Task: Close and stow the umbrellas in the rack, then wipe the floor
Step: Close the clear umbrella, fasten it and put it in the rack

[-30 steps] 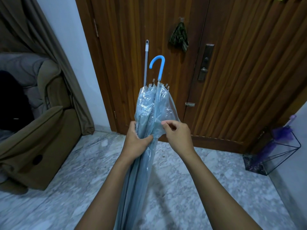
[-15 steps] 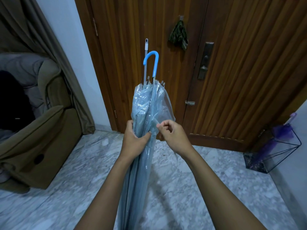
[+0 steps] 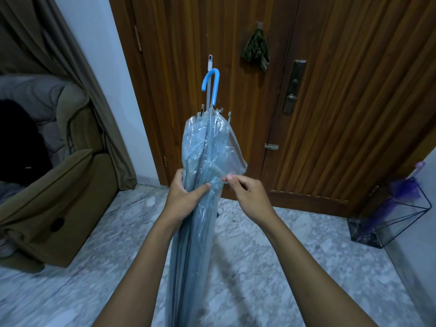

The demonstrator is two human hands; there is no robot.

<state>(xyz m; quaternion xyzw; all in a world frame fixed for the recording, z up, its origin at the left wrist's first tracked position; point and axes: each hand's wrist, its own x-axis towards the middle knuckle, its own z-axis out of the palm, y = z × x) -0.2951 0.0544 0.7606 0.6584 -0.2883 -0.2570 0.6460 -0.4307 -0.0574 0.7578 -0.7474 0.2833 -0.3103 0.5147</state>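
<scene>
A: Start with the room. What's there to move in?

B: The marble floor [image 3: 271, 267] is bare from the armchair [image 3: 54, 201] on the left across to the wire rack [image 3: 401, 220] in the right corner, against the wall beside the wooden door [image 3: 342, 114]. The rack already holds a purple umbrella [image 3: 398, 192], leaning, with room beside it, I'd judge. The path there looks clear.

A: And the blue one?

B: The clear blue umbrella [image 3: 203, 161] is folded and held handle-up, its blue crook handle [image 3: 211, 86] pointing away towards the door, its tip out of view below. A pale pole [image 3: 208, 67] leans on the door behind it, perhaps for wiping the floor.

A: Why held that way?

B: Probably so the loose folds can be gathered. The left hand [image 3: 182, 197] is clenched round the bundled canopy at mid-length, steadying it. The right hand [image 3: 247, 197] has its fingers [image 3: 227, 178] pinching a loose flap or strap of plastic, just beside the left thumb; I can't tell which.

A: So next?

B: Likely wrapping it tight, minding the rib tips [image 3: 212, 112] sticking out near the handle.
</scene>
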